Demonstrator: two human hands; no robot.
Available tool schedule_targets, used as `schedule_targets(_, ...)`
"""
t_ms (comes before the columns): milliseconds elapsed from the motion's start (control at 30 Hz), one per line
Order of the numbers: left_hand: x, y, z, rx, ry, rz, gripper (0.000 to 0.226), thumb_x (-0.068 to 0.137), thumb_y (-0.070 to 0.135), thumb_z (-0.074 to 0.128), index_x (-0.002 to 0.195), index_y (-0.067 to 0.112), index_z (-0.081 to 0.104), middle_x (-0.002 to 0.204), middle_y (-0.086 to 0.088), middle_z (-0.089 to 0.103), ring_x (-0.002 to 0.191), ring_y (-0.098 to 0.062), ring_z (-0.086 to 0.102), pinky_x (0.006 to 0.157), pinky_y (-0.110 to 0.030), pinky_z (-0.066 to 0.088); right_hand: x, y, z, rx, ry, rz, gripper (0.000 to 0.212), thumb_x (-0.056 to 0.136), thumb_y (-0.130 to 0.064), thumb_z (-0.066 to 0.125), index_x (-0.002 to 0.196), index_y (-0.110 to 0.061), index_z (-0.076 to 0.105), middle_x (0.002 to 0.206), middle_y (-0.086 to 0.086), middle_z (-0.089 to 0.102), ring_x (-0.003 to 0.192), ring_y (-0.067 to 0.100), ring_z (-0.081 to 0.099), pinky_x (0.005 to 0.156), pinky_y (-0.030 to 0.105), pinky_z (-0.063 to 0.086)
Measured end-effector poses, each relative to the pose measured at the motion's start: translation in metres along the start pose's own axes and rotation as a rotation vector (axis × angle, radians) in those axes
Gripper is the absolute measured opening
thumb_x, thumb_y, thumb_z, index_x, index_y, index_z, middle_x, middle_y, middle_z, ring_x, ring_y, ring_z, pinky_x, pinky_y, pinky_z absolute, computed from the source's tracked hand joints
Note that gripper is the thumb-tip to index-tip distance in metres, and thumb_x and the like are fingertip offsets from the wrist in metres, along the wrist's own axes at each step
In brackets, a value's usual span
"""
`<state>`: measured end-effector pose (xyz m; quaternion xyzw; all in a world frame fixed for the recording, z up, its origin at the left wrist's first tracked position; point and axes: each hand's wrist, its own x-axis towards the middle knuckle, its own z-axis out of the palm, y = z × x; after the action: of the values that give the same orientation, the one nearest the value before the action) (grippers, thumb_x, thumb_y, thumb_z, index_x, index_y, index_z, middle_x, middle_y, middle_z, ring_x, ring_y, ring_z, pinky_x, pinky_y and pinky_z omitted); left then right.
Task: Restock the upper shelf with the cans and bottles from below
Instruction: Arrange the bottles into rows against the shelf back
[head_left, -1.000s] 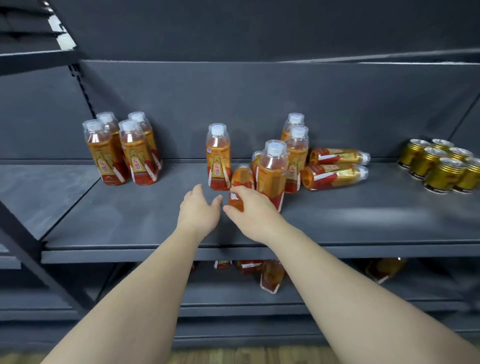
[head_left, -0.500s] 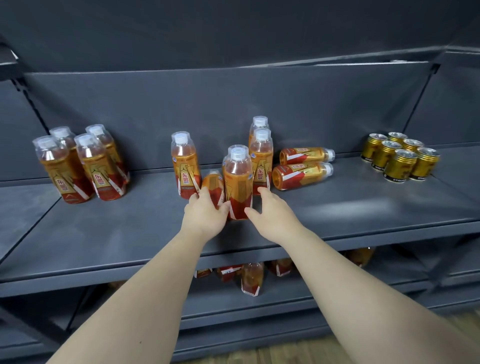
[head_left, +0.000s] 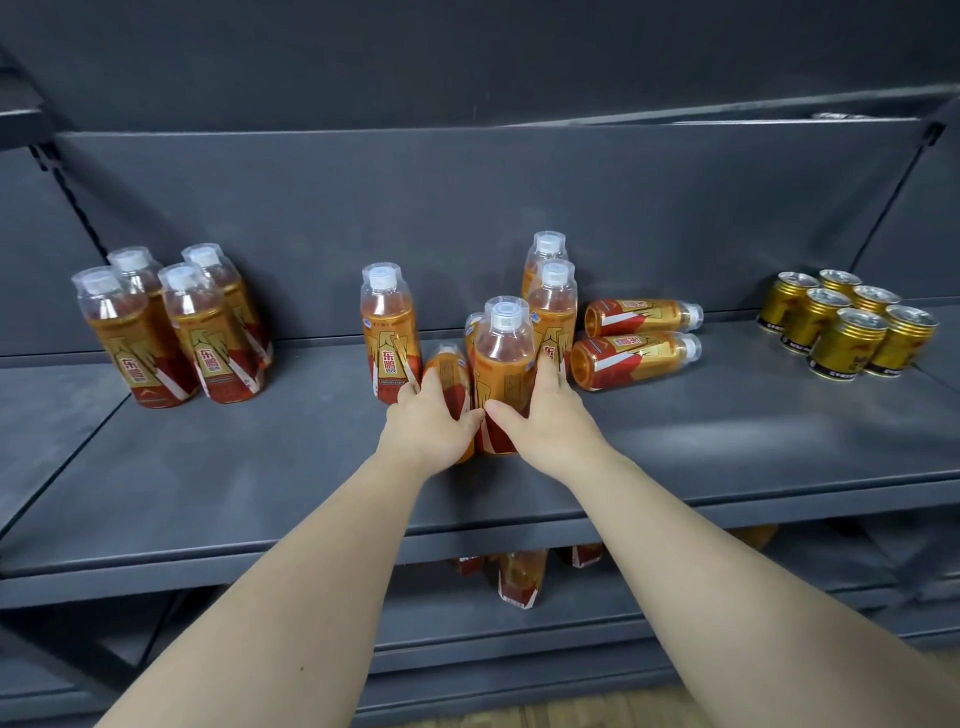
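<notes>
Two bottles in hand, mid upper shelf (head_left: 260, 447): left hand (head_left: 431, 423) has closed round leaning bottle (head_left: 448, 375); right hand (head_left: 548, 423), shifted off it, now grasps upright bottle (head_left: 503, 364) beside. Judged: straightening stock; lower bottles (head_left: 519, 577) await lifting.

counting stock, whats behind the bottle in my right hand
Just behind the front bottle, a half-hidden bottle shows at its left edge. Back right stand two upright bottles, one behind the other; their bases are covered by it and the right hand.
</notes>
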<state>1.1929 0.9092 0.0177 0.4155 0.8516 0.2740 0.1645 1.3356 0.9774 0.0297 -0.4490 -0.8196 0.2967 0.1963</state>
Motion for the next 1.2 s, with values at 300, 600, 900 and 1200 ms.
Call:
schedule_targets(300, 0.020, 0.006, 0.005, 0.068, -0.103, -0.015, 0.078, 0.088, 0.043, 0.063, 0.151, 0.025, 0.020, 0.160, -0.020, 0.016, 0.129, -0.042, 0.046, 0.103, -0.051, 0.047, 0.011, -0.001, 0.002, 0.061, -0.004, -0.001, 0.104, 0.086, -0.054, 0.069, 0.157, -0.022, 0.002, 0.163, 0.003, 0.019, 0.147, 0.028, 0.029, 0.113, 0.050, 0.038)
schedule_targets(600, 0.025, 0.012, 0.005, 0.110, -0.144, -0.028, 0.080, 0.088, 0.046, 0.059, 0.154, 0.027, 0.018, 0.162, -0.022, 0.002, 0.132, -0.044, 0.044, 0.105, -0.051, 0.045, 0.015, -0.004, 0.004, 0.140, 0.018, 0.023, 0.083, 0.087, -0.041, 0.074, 0.147, -0.018, 0.021, 0.150, 0.001, 0.037, 0.131, 0.024, 0.047, 0.097, 0.034, 0.044)
schedule_targets(900, 0.017, 0.008, -0.003, 0.103, -0.147, -0.021, 0.081, 0.089, 0.040, 0.062, 0.156, 0.027, 0.019, 0.160, -0.017, 0.018, 0.138, -0.040, 0.038, 0.106, -0.046, 0.044, 0.017, -0.002, 0.005, 0.151, 0.056, 0.042, 0.082, 0.084, -0.042, 0.076, 0.144, -0.018, 0.025, 0.140, 0.001, 0.048, 0.125, 0.024, 0.052, 0.095, 0.035, 0.048)
schedule_targets(1200, 0.003, 0.002, -0.019, 0.291, -0.184, -0.089, 0.087, 0.093, 0.041, 0.058, 0.156, 0.020, 0.003, 0.157, -0.014, 0.020, 0.133, -0.036, 0.044, 0.101, -0.043, 0.050, 0.009, -0.002, 0.010, 0.183, 0.099, 0.078, 0.087, 0.085, -0.043, 0.075, 0.149, -0.022, 0.021, 0.146, 0.001, 0.047, 0.131, 0.026, 0.051, 0.103, 0.044, 0.050)
